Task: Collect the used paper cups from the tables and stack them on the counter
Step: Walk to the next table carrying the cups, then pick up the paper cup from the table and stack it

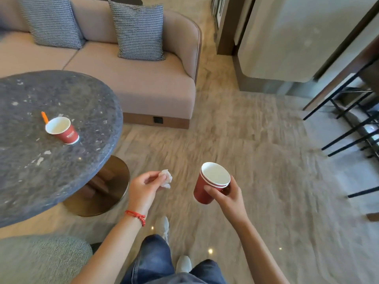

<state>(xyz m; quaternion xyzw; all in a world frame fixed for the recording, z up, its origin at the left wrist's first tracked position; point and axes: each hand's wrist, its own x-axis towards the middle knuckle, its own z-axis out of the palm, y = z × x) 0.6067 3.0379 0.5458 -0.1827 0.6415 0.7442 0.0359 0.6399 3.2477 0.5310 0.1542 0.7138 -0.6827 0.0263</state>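
R hand (227,193) grips nested cups (209,184); table cup (62,130) far left.

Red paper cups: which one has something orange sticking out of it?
The single red cup standing on the round dark table; an orange stick leans out over its rim. The nested cups held in the right hand show only white insides.

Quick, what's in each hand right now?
Left hand: pinching a crumpled white tissue.
Right hand: gripping a stack of red paper cups.
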